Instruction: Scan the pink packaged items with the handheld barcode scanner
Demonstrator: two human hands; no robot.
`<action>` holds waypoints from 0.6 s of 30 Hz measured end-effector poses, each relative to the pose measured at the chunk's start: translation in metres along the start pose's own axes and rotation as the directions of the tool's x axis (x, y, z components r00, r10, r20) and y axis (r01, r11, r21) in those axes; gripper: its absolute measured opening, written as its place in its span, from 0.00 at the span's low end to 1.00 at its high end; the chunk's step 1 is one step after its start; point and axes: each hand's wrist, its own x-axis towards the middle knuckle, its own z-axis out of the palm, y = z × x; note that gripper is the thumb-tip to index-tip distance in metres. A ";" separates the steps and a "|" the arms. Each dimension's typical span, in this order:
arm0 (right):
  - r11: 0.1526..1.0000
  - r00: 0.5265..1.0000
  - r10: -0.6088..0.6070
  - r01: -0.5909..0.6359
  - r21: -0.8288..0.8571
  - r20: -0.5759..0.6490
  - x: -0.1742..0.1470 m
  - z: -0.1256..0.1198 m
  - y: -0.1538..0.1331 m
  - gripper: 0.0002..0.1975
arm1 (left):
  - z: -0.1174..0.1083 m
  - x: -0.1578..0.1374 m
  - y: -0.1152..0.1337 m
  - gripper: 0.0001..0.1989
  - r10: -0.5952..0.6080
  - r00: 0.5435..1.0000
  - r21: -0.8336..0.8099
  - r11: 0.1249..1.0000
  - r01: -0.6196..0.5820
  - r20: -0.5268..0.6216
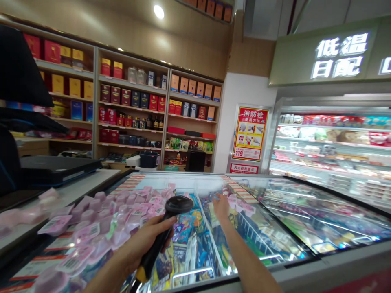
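My left hand (149, 238) is wrapped round the handle of a black barcode scanner (179, 204), its head pointing up and away from me. To the right, my right hand (220, 204) reaches out low over the freezer's glass top. Its fingers are blurred, and I cannot make out what, if anything, they hold. Beside them are a small red-and-white thing (225, 190) and a few pink cup packs (241, 204). A large spread of pink cup packs with barcode labels (87, 232) covers the glass to the left of the scanner.
Under the glass, wire baskets (249, 230) hold bagged frozen goods. A second glass-topped freezer (324, 215) adjoins at right. At left, a counter (100, 179) carries a flat black device (58, 169). Shelves of boxes (131, 96) and a lit chiller (332, 142) stand behind.
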 end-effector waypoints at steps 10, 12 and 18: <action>0.844 0.998 0.021 0.016 -0.536 0.062 0.017 -0.053 0.090 0.22 | 0.010 0.014 -0.007 0.15 -0.049 0.998 0.022 0.999 0.048 0.050; 0.825 0.995 -0.033 0.080 -0.560 0.094 0.017 -0.051 0.093 0.19 | 0.009 0.016 -0.008 0.15 -0.055 0.997 0.020 0.998 0.054 0.051; 0.837 0.990 -0.140 0.103 -0.537 -0.028 0.015 -0.051 0.084 0.19 | 0.006 0.013 -0.007 0.14 -0.038 0.996 -0.005 0.999 0.039 0.076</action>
